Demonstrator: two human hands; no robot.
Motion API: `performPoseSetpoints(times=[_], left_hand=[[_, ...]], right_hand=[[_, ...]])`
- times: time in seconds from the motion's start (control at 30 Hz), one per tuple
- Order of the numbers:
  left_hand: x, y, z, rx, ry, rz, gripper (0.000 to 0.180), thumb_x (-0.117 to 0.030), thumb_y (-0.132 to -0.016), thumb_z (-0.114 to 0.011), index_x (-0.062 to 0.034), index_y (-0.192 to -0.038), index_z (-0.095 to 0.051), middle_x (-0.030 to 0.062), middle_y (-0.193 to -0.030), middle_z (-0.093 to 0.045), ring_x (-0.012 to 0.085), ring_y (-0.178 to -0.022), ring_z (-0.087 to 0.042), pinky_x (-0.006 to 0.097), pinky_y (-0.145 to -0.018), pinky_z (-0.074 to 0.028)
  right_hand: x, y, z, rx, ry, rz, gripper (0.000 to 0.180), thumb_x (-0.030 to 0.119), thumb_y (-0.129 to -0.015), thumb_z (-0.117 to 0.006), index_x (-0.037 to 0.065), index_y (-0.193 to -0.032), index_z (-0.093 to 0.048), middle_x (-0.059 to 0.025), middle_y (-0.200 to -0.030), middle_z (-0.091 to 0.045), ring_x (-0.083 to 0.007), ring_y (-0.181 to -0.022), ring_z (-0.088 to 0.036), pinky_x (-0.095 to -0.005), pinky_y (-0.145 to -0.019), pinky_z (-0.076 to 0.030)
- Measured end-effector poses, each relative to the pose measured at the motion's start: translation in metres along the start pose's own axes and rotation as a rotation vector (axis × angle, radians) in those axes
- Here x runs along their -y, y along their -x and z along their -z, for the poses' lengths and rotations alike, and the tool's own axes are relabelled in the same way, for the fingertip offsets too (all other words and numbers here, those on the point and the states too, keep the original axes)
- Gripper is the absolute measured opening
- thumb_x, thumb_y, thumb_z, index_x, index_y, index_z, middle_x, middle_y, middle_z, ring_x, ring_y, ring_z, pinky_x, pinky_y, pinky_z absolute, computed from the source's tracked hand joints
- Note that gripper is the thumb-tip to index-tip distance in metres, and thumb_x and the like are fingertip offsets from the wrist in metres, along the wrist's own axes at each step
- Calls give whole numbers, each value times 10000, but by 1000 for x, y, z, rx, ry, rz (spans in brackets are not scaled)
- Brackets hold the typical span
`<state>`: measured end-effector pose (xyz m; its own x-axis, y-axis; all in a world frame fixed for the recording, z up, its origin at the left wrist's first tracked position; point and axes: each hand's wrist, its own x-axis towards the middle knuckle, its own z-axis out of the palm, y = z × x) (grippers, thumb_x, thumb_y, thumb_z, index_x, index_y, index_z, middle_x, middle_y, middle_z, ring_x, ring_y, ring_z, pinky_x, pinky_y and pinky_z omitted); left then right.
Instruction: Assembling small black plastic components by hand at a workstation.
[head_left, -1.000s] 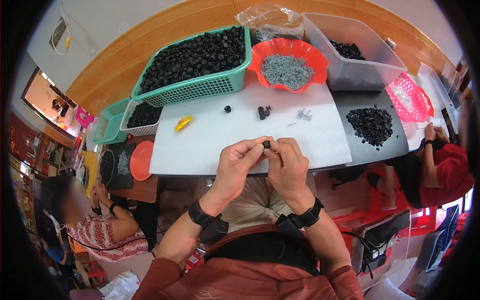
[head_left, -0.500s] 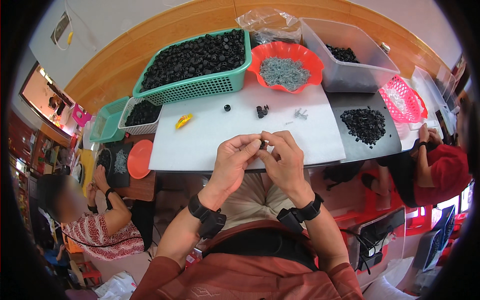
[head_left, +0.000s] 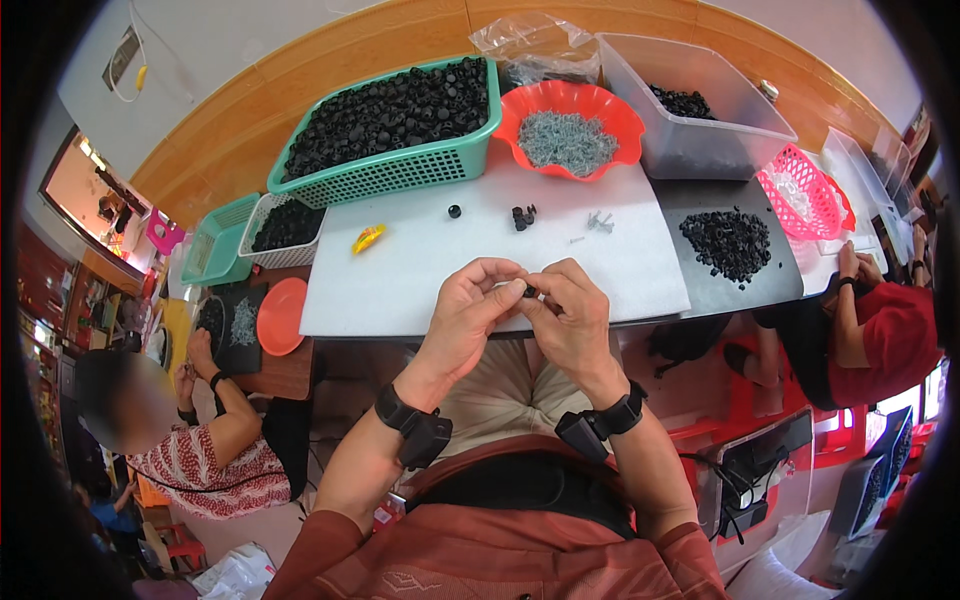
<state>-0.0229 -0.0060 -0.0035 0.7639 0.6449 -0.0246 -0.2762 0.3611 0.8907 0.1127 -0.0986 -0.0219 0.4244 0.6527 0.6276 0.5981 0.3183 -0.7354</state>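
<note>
Over the near edge of the white work mat [head_left: 400,290], my left hand [head_left: 472,305] and my right hand [head_left: 570,312] meet, thumbs and fingertips pinched together. Between them sits a small black plastic part [head_left: 529,290], mostly covered by the fingers. Beyond my hands a little group of black plastic parts [head_left: 523,217] rests on the mat, with a single black cap [head_left: 454,211] to its left. Several grey screws [head_left: 600,222] lie loose to the right of the group. A yellow wrapped packet [head_left: 368,238] is at the mat's left.
A green basket [head_left: 400,168] of black parts, a red scalloped bowl [head_left: 510,105] of screws and a clear bin [head_left: 720,150] line the back. Black pieces [head_left: 726,246] are heaped on a dark board at right. People sit working at left [head_left: 215,455] and right [head_left: 880,345].
My hands stay pinched on the black part, with only slight finger movement. The view has shifted a little; the things on the mat keep their places.
</note>
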Motion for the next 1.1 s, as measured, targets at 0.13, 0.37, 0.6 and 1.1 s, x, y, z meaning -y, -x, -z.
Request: performPoseSetpoints(times=[0.13, 0.37, 0.6, 1.1], left_hand=[[2, 0, 1, -6, -16, -9, 207, -119, -993, -711, -37, -1170, -645, 49, -1074, -705, 108, -917, -671, 258, -826, -545], [0, 1, 0, -12, -31, -9, 203, -110, -989, -709, -35, -1170, -653, 50, -1084, -709, 115, -931, -678, 268, -847, -553], [1, -1, 2, -6, -62, -9, 179, -104, -993, -700, -39, -1156, -662, 44, -1085, -704, 118, -951, -680, 269, -848, -556], [-48, -25, 9, -322, -550, -380, 174, -39, -900, -792, 11, -1045, -711, 64, -1099, -711, 90, -886, -661, 243, -804, -552]], right_hand=[[9, -1, 1, -4, -11, -61, 294, -10, -768, -802, 56, -1047, -735, -70, -924, -675, -178, -608, -626, -317, -546, -504], [5, -1, 2, 9, -2, -27, 283, -1, -779, -796, 58, -1048, -735, -68, -926, -679, -183, -608, -631, -319, -546, -505], [5, 0, 2, 11, 8, -25, 277, 15, -795, -792, 62, -1064, -745, -68, -929, -683, -188, -611, -630, -320, -556, -508], [3, 1, 7, 51, -64, -77, 300, 36, -841, -802, 21, -1129, -722, -71, -902, -625, -110, -553, -530, -277, -524, -441]])
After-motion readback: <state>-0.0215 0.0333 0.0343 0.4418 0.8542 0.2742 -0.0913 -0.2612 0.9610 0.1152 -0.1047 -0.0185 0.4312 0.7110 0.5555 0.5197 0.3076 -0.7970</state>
